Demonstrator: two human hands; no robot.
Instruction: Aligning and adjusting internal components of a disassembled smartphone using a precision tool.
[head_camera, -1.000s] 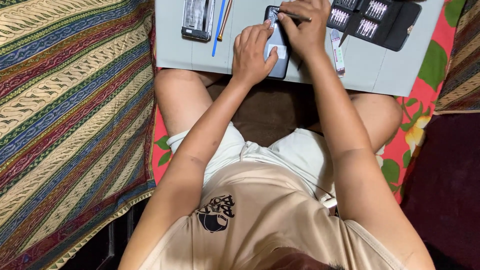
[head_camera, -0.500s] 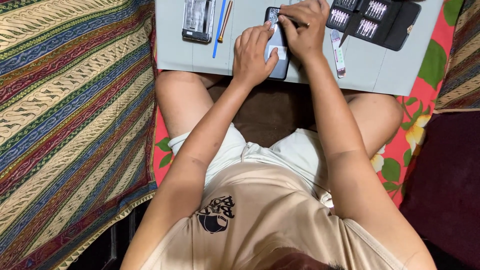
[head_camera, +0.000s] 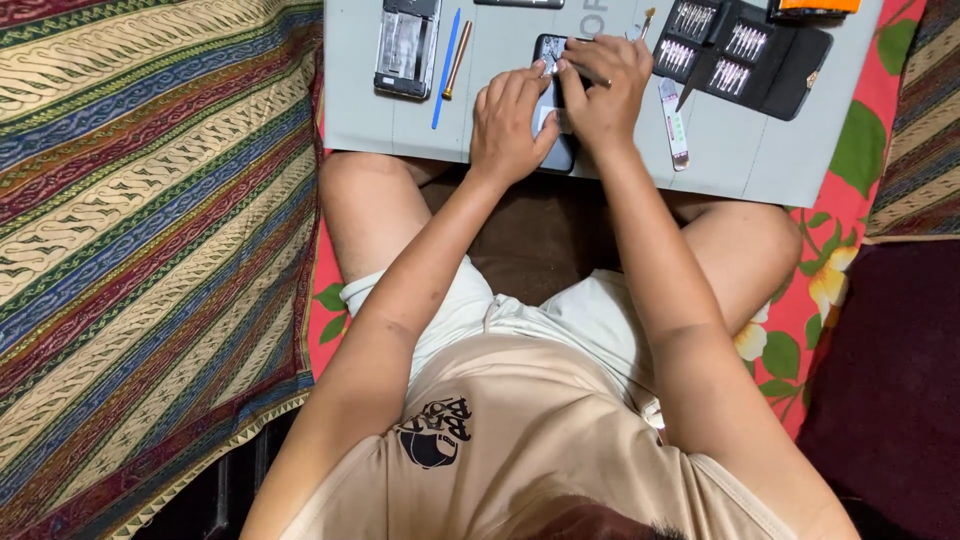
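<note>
A dark opened phone (head_camera: 553, 110) lies on a grey work mat (head_camera: 620, 150) just past the person's crossed legs, and both hands sit on it side by side, touching. The left hand (head_camera: 510, 125) lies flat over the phone's lower half, pressing it to the mat with fingers spread. The right hand (head_camera: 605, 85) is curled at the phone's upper edge, its fingers pinched on a thin tool whose kind is too hidden to tell. Further left on the mat lie a bare phone frame (head_camera: 405, 45), a blue pry stick (head_camera: 443, 65) and a small brass-coloured tool (head_camera: 457, 60). To the right are a black case of screwdriver bits (head_camera: 745, 55) and a slim white strip (head_camera: 673, 122).
</note>
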